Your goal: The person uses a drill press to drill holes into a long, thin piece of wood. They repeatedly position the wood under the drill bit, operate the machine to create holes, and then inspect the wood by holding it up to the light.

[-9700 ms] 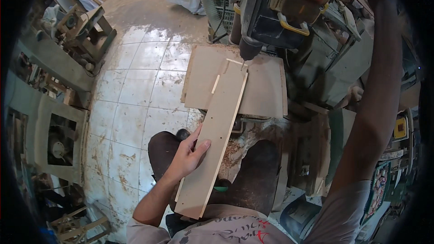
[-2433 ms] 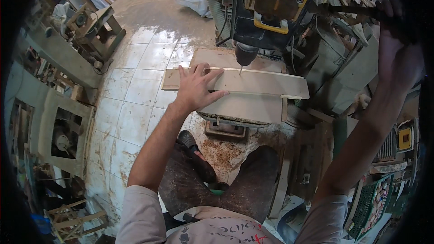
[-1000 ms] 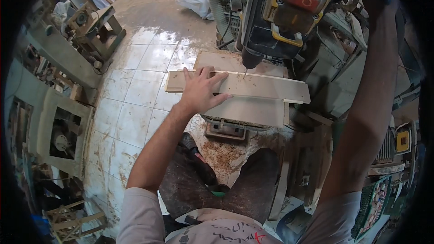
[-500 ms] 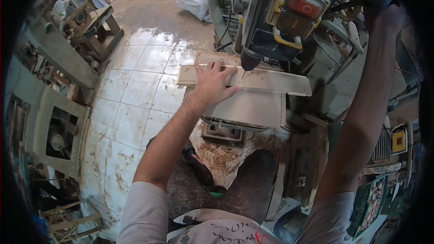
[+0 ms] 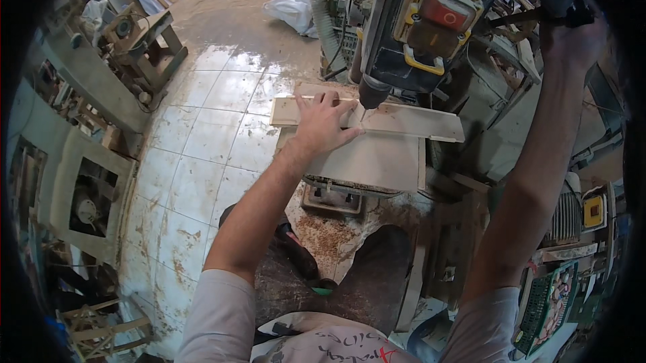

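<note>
My left hand (image 5: 326, 123) lies across a long, narrow wooden board (image 5: 410, 121), its curled fingers at the far edge and thumb toward the near edge. The board rests on a wider pale panel (image 5: 380, 161) on the drill press table. Just right of my fingers, the dark drill chuck (image 5: 373, 92) holds a thin bit (image 5: 364, 115) over the board; whether the tip touches the wood is too small to tell. At upper right, my right hand (image 5: 575, 41) is closed around a dark lever (image 5: 577, 16) of the drill press, its fingers partly lost in shadow.
A red switch box with yellow trim (image 5: 445, 12) is on the drill press head. A ribbed hose (image 5: 321, 16) hangs behind. Wood shavings (image 5: 326, 238) lie beneath the table. A green crate (image 5: 546, 306) stands at lower right, and machines (image 5: 87, 188) line the left.
My left hand and the narrow board have slid slightly right. My right hand appears a little lower with the lever, and the chuck is slightly lower over the board.
</note>
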Action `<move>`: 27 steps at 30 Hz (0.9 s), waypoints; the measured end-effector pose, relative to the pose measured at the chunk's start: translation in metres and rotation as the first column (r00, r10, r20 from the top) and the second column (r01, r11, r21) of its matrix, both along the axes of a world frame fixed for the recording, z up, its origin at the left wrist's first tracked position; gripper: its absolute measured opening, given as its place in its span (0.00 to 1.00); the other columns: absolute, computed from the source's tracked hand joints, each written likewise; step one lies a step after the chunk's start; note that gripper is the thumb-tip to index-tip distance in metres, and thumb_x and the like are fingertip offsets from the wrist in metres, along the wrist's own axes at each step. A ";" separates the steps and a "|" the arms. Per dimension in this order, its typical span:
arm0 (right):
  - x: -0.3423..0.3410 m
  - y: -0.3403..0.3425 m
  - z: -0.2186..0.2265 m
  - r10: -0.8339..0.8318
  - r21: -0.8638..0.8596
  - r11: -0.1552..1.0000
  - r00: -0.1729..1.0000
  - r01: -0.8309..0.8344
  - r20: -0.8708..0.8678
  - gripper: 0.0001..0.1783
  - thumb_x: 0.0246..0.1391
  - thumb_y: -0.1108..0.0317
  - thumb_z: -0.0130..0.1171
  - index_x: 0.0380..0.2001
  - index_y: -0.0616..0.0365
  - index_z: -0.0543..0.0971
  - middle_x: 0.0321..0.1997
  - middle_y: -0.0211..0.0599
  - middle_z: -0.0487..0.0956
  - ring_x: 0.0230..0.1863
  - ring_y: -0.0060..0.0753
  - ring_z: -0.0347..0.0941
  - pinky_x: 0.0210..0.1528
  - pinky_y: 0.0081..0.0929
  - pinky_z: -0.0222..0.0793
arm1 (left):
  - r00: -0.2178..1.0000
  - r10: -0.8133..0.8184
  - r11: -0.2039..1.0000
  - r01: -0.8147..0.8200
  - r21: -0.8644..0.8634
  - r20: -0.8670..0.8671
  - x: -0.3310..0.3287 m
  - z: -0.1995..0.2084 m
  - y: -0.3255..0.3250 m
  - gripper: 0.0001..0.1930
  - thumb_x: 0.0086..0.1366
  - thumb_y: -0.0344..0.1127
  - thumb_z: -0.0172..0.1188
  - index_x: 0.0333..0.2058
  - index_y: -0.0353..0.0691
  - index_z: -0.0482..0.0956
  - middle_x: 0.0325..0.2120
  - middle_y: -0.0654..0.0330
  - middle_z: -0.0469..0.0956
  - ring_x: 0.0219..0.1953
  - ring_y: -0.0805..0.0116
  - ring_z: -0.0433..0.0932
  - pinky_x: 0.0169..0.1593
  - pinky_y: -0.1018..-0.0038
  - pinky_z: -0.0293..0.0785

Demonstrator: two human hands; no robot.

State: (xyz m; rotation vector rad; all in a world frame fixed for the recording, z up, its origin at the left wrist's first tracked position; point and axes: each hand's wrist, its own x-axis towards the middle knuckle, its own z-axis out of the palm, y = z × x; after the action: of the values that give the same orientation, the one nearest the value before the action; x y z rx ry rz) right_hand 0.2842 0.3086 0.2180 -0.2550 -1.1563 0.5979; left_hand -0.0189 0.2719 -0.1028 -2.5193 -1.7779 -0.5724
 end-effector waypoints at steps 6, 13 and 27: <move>0.000 -0.015 -0.010 0.024 -0.014 1.000 0.999 -0.024 0.047 0.14 0.57 0.63 0.41 0.34 0.63 0.72 0.29 0.35 0.69 0.30 0.29 0.64 0.35 0.26 0.63 | 0.999 -0.001 0.999 0.000 0.044 0.034 -0.002 -0.004 -0.003 0.32 0.54 0.64 0.59 0.54 0.56 0.74 0.51 0.55 0.68 0.58 0.54 0.65 0.59 0.25 0.37; 0.018 -0.019 -0.014 0.303 -0.037 0.953 0.940 -0.301 0.156 0.12 0.56 0.65 0.42 0.33 0.63 0.70 0.28 0.36 0.66 0.29 0.31 0.61 0.33 0.25 0.62 | 0.999 -0.005 0.997 0.002 0.076 0.048 -0.001 -0.005 -0.005 0.31 0.54 0.64 0.58 0.53 0.55 0.74 0.51 0.54 0.68 0.58 0.54 0.65 0.58 0.25 0.37; 0.017 -0.028 -0.020 0.395 -0.022 0.917 0.901 -0.397 0.180 0.14 0.56 0.66 0.41 0.33 0.69 0.68 0.27 0.38 0.62 0.30 0.33 0.58 0.37 0.29 0.57 | 0.999 0.036 0.997 -0.038 0.071 0.034 0.002 -0.001 -0.011 0.31 0.54 0.65 0.58 0.53 0.57 0.74 0.49 0.56 0.68 0.56 0.56 0.66 0.57 0.27 0.41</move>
State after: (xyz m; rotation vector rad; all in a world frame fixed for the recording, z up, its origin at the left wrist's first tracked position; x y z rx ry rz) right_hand 0.3015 0.2802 0.1975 -0.0580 -1.4030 0.9393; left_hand -0.0169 0.2609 -0.1037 -2.4389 -1.7767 -0.6673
